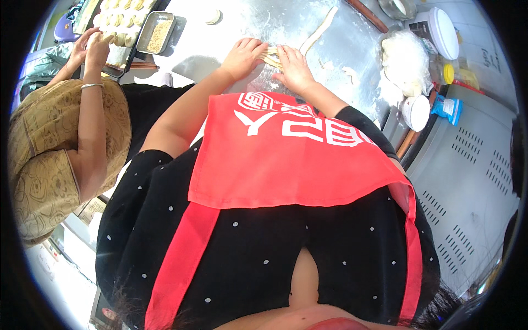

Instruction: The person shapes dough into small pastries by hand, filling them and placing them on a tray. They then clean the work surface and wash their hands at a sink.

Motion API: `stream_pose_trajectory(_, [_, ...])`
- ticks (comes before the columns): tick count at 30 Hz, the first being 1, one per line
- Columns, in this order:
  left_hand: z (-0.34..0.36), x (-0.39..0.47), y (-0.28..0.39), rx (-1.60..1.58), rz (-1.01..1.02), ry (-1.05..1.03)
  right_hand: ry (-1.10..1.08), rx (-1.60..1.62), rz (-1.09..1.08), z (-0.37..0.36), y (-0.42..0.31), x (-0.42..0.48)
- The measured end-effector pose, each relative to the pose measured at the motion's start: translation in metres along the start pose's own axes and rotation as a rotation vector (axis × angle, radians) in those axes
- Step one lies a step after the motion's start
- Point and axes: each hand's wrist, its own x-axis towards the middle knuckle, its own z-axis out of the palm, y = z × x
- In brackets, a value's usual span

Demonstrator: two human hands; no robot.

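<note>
My left hand and my right hand are close together over a floured metal worktop. Between them lies a bundle of dough strands, gripped at one end by each hand, palms down. Just beyond my right hand, a long strip of dough slants away across the surface. Small dough scraps lie to its right. A round piece of dough rests farther off to the left. My fingers hide the ends of the strands.
At left, a co-worker's hands hold a dough piece beside a tray of shaped dough. A metal pan holds pale grains. Rightward are a rolling pin, a plastic bag, a white bucket, a white tub and a blue packet.
</note>
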Motion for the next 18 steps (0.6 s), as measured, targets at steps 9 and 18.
stream_pose_trajectory(9, [-0.022,-0.01,-0.013,-0.186,-0.077,-0.139,-0.02,0.135,0.066,-0.03,0.01,-0.039])
stream_pose_trajectory(18, [0.024,-0.022,0.07,-0.062,0.161,-0.135,-0.026,0.072,0.196,-0.024,0.03,-0.19])
